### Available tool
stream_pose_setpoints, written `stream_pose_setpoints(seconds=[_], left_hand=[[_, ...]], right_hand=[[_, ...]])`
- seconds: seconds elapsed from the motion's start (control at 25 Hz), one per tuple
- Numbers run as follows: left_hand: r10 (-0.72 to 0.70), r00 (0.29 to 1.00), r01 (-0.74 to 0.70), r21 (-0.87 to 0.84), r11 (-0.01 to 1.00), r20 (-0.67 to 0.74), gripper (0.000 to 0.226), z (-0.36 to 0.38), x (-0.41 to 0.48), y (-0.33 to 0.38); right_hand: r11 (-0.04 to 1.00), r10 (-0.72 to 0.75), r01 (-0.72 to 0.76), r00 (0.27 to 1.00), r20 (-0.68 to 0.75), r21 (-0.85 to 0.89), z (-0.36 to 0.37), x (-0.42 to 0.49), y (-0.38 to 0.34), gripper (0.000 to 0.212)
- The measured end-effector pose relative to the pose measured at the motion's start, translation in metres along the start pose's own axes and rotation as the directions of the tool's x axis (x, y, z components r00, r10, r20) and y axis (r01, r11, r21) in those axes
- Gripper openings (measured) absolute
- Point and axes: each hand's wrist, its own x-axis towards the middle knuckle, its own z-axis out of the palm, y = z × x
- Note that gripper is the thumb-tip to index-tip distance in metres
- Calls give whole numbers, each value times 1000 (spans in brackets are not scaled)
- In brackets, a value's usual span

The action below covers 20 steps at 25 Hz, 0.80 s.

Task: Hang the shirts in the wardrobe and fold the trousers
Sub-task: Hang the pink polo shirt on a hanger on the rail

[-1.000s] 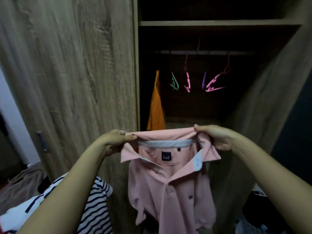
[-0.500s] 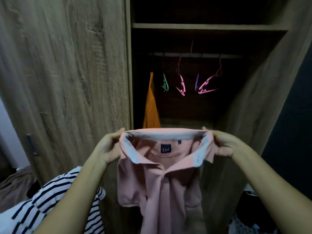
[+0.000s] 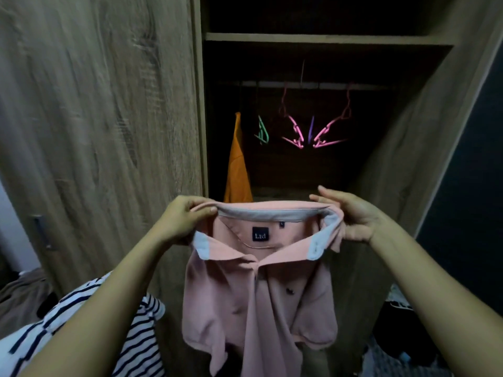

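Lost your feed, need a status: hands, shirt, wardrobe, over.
Left hand pinches shirt collar; right hand at other end, grip unclear. Shirt not yet on hanger. Empty hangers on rail, nothing blocking.
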Motion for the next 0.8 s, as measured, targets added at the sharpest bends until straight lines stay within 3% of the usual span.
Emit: stream_pose_setpoints(seconds=[0.16, 0.28, 0.36, 0.44, 0.48, 0.52, 0.56, 0.6, 0.68, 0.8], left_hand=[[100, 957, -51, 184, 982, -272, 11, 10, 7, 14], [169, 881, -131, 116, 985, -442, 12, 10, 9, 38], [183, 834, -131, 136, 982, -520, 15, 8, 10, 46], [282, 798, -122, 316, 941, -532, 19, 4, 10, 49], [355, 790, -124, 437, 891, -500, 24, -1, 10, 51], [408, 796, -128, 535, 835, -446, 31, -6, 12, 50], [448, 810, -150, 605, 782, -379, 35, -11, 14, 48], [459, 833, -170, 646, 744, -308, 35, -14, 15, 45], [394, 900, -163, 697, 699, -185, 24, -9, 14, 40], [117, 992, -20, 830, 558, -56, 35, 16, 4, 25]], right_hand=[[936, -33, 66, 995, 99, -347, 19, -28, 0, 66], [702, -127, 113, 991, 33, -703, 10, -24, 9, 88], [395, -417, 166, 909, -15, -903, -4, -18, 16, 91], [-120, -687, 199, 691, 226, -973, -13, -14, 22, 64], [-340, -690, 223, 601, 403, -914, -11, -15, 24, 49], [-500, -622, 241, 569, 539, -832, -7, -16, 25, 35], [-578, -540, 237, 606, 584, -781, -1, -18, 24, 22], [-573, -507, 201, 675, 536, -795, 7, -18, 22, 18], [-441, -537, 59, 782, 316, -895, 16, -10, 25, 31], [-298, -555, -64, 824, 119, -952, 26, 4, 29, 33]])
